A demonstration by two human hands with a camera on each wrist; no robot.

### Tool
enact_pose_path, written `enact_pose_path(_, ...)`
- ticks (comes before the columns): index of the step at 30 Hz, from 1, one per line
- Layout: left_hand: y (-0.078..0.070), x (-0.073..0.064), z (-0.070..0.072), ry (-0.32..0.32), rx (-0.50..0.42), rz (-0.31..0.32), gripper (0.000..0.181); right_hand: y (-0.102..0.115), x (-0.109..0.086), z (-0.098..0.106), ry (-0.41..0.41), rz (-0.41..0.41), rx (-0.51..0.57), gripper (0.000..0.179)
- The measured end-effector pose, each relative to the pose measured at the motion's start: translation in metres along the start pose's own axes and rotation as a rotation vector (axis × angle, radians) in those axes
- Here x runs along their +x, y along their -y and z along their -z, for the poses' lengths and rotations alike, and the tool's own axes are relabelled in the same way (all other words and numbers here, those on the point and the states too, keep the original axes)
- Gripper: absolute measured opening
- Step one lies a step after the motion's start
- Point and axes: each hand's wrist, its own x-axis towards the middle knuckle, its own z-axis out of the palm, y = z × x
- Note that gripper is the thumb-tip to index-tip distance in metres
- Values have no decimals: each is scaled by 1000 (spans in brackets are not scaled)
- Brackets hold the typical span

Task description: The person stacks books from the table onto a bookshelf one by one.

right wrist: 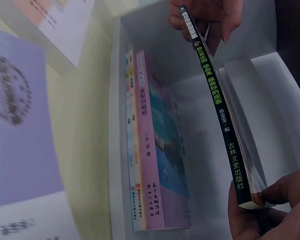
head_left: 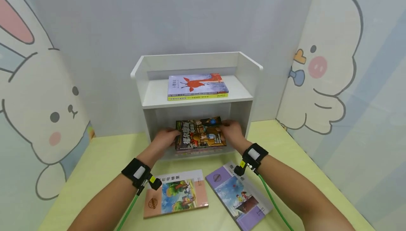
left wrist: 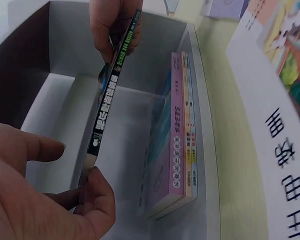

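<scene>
Both hands hold a dark-covered book (head_left: 200, 133) level inside the lower shelf. My left hand (head_left: 165, 139) pinches its left end; my right hand (head_left: 234, 134) pinches the right end. Its dark spine (left wrist: 108, 100) runs between the two hands in the left wrist view, and the same spine (right wrist: 217, 105) shows in the right wrist view. Below it, a small stack of books (right wrist: 155, 150), the top one with a pink-purple spine, lies on the shelf floor. A gap shows between the held book and this stack in both wrist views.
The white two-tier shelf (head_left: 193, 104) stands at the back of the pale yellow table (head_left: 108, 157). Its upper tier carries a small stack of books (head_left: 198, 86). In front lie an orange-bordered book (head_left: 179, 193) and a purple book (head_left: 238, 197). Green cables (head_left: 272, 201) trail from the wrists.
</scene>
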Motion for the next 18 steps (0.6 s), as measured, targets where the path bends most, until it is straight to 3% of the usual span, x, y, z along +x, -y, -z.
enact_pose_path(5, 0, 16, 2, -32, -29, 22, 34, 4, 19, -6, 11, 26, -61, 25)
enact_pose_path(9, 0, 23, 3, -41, -34, 21, 33, 4, 30, -9, 8, 34, -93, 32)
enact_pose_path(18, 6, 39, 0, -58, 19, 30, 41, -8, 49, -16, 13, -73, -174, 29)
